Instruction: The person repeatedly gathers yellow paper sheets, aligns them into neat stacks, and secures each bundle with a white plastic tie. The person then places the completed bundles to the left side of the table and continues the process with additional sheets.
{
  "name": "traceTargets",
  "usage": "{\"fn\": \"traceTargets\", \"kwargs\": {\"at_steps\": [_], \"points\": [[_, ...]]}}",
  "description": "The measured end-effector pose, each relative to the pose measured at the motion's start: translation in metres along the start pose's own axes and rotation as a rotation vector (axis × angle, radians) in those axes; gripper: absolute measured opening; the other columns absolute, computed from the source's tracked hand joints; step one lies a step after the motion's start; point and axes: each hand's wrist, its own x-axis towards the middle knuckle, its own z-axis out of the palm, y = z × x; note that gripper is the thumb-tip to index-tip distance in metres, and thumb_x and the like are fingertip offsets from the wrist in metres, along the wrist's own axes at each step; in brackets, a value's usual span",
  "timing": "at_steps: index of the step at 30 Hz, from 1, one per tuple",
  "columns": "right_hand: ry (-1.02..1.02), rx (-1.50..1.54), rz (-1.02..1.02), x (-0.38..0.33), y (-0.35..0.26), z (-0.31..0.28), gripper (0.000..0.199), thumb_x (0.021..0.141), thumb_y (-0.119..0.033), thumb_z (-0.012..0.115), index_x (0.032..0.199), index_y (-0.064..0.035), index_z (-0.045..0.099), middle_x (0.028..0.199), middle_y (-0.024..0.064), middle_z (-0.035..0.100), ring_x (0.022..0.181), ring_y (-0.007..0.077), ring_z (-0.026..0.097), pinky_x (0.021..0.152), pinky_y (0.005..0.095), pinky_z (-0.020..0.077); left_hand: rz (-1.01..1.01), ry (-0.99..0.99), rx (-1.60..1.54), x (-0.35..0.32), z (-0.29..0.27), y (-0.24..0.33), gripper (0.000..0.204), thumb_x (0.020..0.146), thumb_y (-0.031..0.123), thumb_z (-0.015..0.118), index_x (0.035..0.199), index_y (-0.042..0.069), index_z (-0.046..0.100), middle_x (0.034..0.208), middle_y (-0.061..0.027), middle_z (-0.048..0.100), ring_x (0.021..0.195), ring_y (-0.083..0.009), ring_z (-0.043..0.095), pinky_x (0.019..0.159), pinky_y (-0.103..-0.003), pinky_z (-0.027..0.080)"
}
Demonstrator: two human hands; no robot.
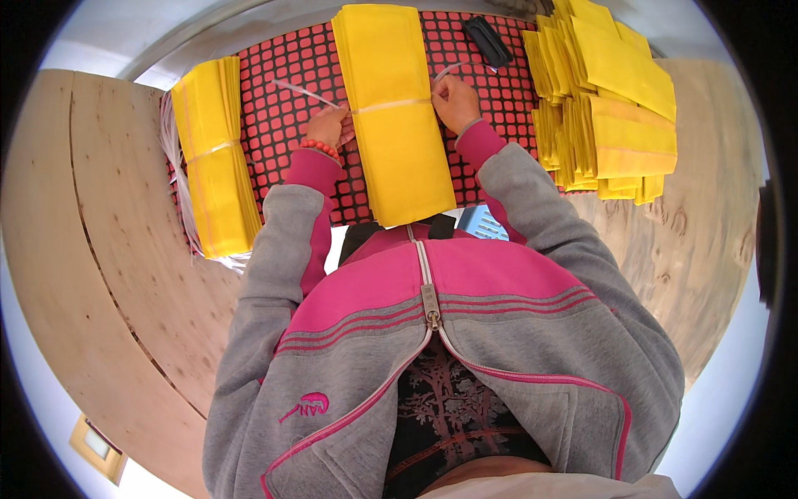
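Observation:
A tall stack of folded yellow sheets (pixel 399 162) lies in front of me on a red-and-black checked cloth (pixel 287 79). One thin white strip (pixel 386 106) crosses the stack, and its ends stick out on both sides. At the stack's left edge, my left hand (pixel 329 127), with a red bead bracelet (pixel 320 148) at the wrist, closes on one end of the strip. My right hand (pixel 455 103) pinches the strip's other end at the right edge. Whether the strip passes underneath is hidden by the stack.
On the left lies a yellow bundle (pixel 218 166) bound with a white strip, beside loose white strips (pixel 176 158). Several piles of yellow folded sheets (pixel 611 125) stand at the right. A black object (pixel 488 41) rests at the back right. Wooden boards (pixel 108 208) flank the cloth.

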Motion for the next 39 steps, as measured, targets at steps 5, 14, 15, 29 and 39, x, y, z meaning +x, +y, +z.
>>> {"fn": "traceTargets", "kwargs": {"at_steps": [5, 14, 15, 29, 39], "points": [[-0.035, -0.002, 0.050, 0.000, 0.000, -0.002, 0.008, 0.079, -0.006, 0.065, 0.078, -0.0036, 0.057, 0.078, 0.0130, 0.063, 0.073, 0.0310, 0.062, 0.064, 0.0404, 0.0481, -0.005, -0.085, 0.151, -0.001, 0.000, 0.013, 0.020, 0.094, 0.024, 0.056, 0.099, 0.006, 0.064, 0.090, -0.0005, 0.066, 0.072, -0.0079, 0.059, 0.062, -0.020, 0.047], [-0.026, -0.020, 0.056, -0.001, -0.001, -0.002, 0.008, 0.078, -0.006, 0.066, 0.079, -0.0039, 0.058, 0.079, 0.0132, 0.064, 0.076, 0.0322, 0.062, 0.066, 0.0406, 0.0487, -0.066, -0.172, 0.031, 0.001, 0.006, 0.014, 0.031, 0.096, 0.023, 0.052, 0.116, 0.001, 0.060, 0.109, -0.0090, 0.065, 0.098, -0.0177, 0.060, 0.086, -0.029, 0.048], [-0.026, -0.011, 0.068, -0.002, -0.001, -0.002, 0.008, 0.078, -0.006, 0.066, 0.079, -0.0039, 0.058, 0.080, 0.0131, 0.064, 0.077, 0.0323, 0.062, 0.067, 0.0407, 0.0488, -0.104, -0.196, -0.057, 0.003, 0.006, 0.012, 0.032, 0.097, 0.022, 0.050, 0.119, 0.000, 0.058, 0.113, -0.0105, 0.064, 0.102, -0.0195, 0.060, 0.089, -0.031, 0.048], [-0.025, 0.007, 0.072, -0.006, 0.006, 0.001, 0.007, 0.080, -0.010, 0.065, 0.081, -0.0064, 0.060, 0.080, 0.0117, 0.065, 0.078, 0.0322, 0.062, 0.067, 0.0418, 0.0477, -0.016, -0.269, -0.408, 0.014, 0.022, -0.014, 0.039, 0.101, 0.023, 0.042, 0.130, -0.002, 0.050, 0.127, -0.0151, 0.058, 0.114, -0.0271, 0.056, 0.097, -0.038, 0.047], [-0.085, 0.365, -0.094, 0.010, -0.033, -0.025, 0.011, 0.085, -0.009, 0.066, 0.087, -0.0015, 0.058, 0.079, 0.0084, 0.063, 0.074, 0.0192, 0.062, 0.064, 0.0332, 0.0476, 0.098, -0.538, -0.507, -0.018, 0.018, 0.033, 0.034, 0.097, 0.018, 0.049, 0.124, -0.002, 0.054, 0.121, -0.0127, 0.061, 0.108, -0.0245, 0.059, 0.093, -0.037, 0.049]]}}
